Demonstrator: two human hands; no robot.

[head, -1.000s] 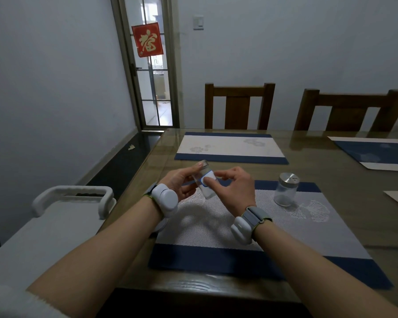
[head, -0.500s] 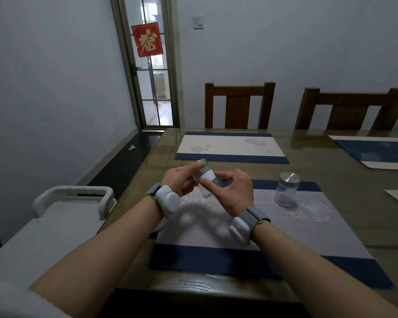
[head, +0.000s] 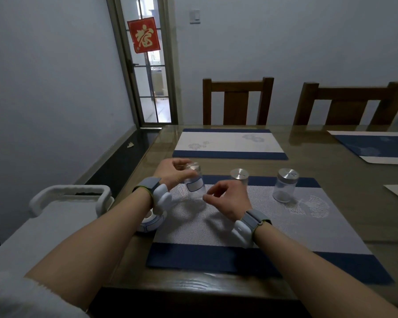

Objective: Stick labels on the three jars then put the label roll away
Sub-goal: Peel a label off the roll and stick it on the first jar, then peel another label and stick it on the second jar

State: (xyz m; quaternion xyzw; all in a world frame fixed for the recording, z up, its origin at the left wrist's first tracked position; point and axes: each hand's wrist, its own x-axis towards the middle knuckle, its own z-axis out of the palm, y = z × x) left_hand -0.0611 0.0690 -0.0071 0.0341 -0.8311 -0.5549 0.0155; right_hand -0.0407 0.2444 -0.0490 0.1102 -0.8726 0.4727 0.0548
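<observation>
Labelled jar (upright) in left fingers

labelled jar upright, two jars unlabelled

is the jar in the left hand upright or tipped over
Roughly upright, leaning slightly. The labelled jar has its metal lid on top and its base at the placemat; the left hand grips near its lid. Whether the base touches, cannot tell.

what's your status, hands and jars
Left hand grips labelled jar, upright on the placemat. Right hand empty, just off it. Two jars show no label. Nothing blocking.
</observation>
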